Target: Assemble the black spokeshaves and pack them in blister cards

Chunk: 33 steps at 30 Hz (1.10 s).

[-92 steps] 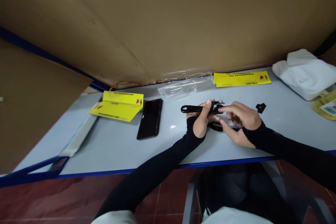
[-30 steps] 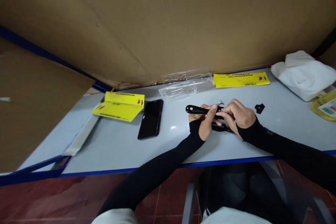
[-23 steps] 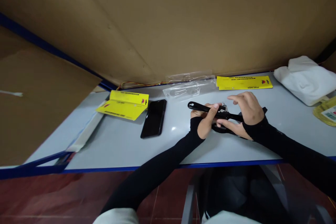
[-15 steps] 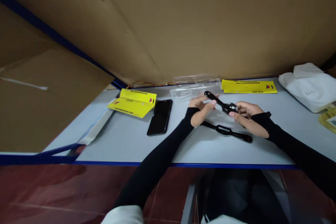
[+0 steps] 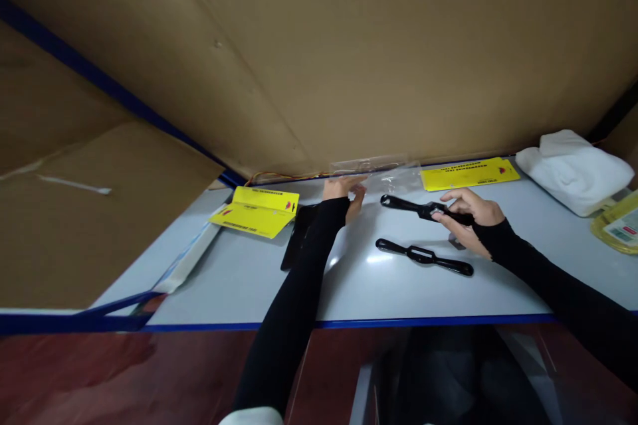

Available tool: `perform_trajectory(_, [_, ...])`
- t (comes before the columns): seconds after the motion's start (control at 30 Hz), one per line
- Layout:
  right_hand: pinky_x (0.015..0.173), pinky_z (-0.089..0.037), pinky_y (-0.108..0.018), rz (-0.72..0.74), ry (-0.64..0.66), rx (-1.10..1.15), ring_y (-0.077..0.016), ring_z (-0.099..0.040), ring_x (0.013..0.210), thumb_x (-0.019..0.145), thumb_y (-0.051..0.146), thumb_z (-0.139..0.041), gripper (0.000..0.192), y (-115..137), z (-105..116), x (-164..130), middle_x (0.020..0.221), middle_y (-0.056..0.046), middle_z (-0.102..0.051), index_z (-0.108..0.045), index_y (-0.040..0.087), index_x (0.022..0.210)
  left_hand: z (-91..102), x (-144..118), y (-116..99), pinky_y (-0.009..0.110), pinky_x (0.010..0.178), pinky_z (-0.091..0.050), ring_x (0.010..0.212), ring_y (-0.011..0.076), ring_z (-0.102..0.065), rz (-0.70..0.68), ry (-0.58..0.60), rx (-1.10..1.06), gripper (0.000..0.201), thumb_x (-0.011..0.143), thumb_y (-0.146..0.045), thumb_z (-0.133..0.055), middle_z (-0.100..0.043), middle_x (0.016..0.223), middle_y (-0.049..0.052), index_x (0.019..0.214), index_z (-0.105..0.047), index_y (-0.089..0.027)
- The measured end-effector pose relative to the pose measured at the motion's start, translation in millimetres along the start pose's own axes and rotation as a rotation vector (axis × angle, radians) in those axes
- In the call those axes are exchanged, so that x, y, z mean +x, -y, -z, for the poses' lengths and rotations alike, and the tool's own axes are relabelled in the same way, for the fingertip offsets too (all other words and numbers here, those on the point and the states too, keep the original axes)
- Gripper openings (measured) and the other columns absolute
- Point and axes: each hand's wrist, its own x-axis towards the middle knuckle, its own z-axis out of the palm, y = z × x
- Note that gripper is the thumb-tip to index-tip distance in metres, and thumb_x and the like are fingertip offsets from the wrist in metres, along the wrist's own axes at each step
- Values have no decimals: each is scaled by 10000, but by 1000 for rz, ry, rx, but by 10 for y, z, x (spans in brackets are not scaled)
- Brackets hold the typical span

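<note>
My right hand (image 5: 471, 216) grips one end of a black spokeshave (image 5: 406, 204), raised a little over the table. Its thumb and fingers press near the tool's middle, where a small shiny part shows. A second black spokeshave body (image 5: 421, 254), with an open slot at its centre, lies on the table in front. Under my right hand sits a small dark metallic piece (image 5: 455, 241), partly hidden. My left hand (image 5: 345, 192) holds nothing that I can see, fingers stretched out and thumb apart, at the edge of the clear plastic packaging (image 5: 393, 176).
One yellow printed card (image 5: 259, 212) lies at the left, beside a dark phone (image 5: 298, 236) partly under my left forearm. Another yellow card (image 5: 471, 174) is at the back. White cloth (image 5: 573, 169) and a yellow labelled package (image 5: 618, 226) lie at the right. A cardboard wall (image 5: 399, 66) rises behind.
My left hand has let go of the spokeshave and moved left to the clear plastic. The right hand now holds the tool alone, slightly lower and more level.
</note>
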Motion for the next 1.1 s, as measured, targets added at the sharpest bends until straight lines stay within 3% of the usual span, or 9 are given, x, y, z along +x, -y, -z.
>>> perform_trajectory(0.13, [652, -497, -266, 236, 31, -86, -147, -693, 678, 936, 462, -751, 226, -76, 49, 21, 813, -14, -783, -749, 237, 955, 88, -124, -135, 383, 683, -542, 720, 271, -739, -46, 57, -15, 193, 835, -406, -746, -794, 918, 90, 954, -766, -255])
perform_trajectory(0.3, [685, -512, -269, 180, 90, 53, -139, -674, 703, 943, 454, -756, 245, 16, 120, 45, 815, -17, -775, -770, 210, 945, 137, -281, -365, 298, 589, -532, 707, 236, -767, 8, 19, -212, 255, 792, -421, -825, -819, 977, 102, 912, -705, -230])
perform_trajectory(0.37, [648, -494, -258, 137, 131, 113, -123, -635, 650, 937, 463, -761, 272, 73, 175, 53, 760, -5, -752, -774, 192, 912, 152, -337, -481, 281, 551, -536, 695, 240, -780, 65, 168, -397, 313, 775, -431, -856, -821, 995, 143, 852, -645, -212])
perform_trajectory(0.43, [609, -472, -248, 144, 174, 137, -111, -600, 603, 912, 473, -783, 290, 110, 234, 59, 713, 1, -736, -789, 185, 878, 158, -395, -585, 272, 522, -544, 645, 223, -763, 112, 407, -551, 365, 753, -439, -886, -820, 984, 174, 839, -623, -201])
perform_trajectory(0.53, [576, -455, -250, 212, 239, 100, -110, -585, 569, 880, 470, -809, 273, 112, 279, 59, 697, -9, -743, -826, 199, 865, 106, -505, -687, 237, 469, -518, 560, 170, -698, 175, 698, -694, 422, 739, -479, -899, -817, 934, 177, 972, -709, -183])
perform_trajectory(0.7, [570, -457, -256, 293, 256, -15, -114, -612, 574, 890, 474, -805, 240, 23, 259, 69, 718, -4, -767, -841, 237, 881, -91, -685, -745, 216, 375, -435, 446, 158, -645, 254, 770, -791, 522, 786, -599, -815, -799, 831, 164, 1102, -808, -182])
perform_trajectory(0.83, [652, -508, -267, 552, 192, -66, -120, -658, 651, 986, 374, -722, 154, -55, 284, 123, 815, -6, -805, -826, 263, 1011, -80, -643, -754, 219, 321, -360, 345, 141, -575, 279, 832, -838, 495, 802, -594, -800, -808, 843, 176, 1105, -835, -203])
perform_trajectory(0.97, [683, -518, -293, 768, 69, -125, -145, -678, 741, 966, 226, -735, 118, -72, 283, 139, 904, -24, -814, -792, 246, 1069, 5, -517, -746, 257, 364, -436, 398, 175, -629, 306, 1016, -909, 545, 779, -587, -850, -816, 921, 204, 1179, -823, -217])
perform_trajectory(1.1, [744, -540, -317, 753, 75, -81, -156, -648, 813, 968, 163, -709, 155, -52, 235, 112, 965, -23, -797, -792, 270, 1044, -30, -530, -735, 267, 385, -456, 389, 158, -600, 285, 992, -942, 664, 676, -593, -928, -812, 907, 208, 1205, -815, -208])
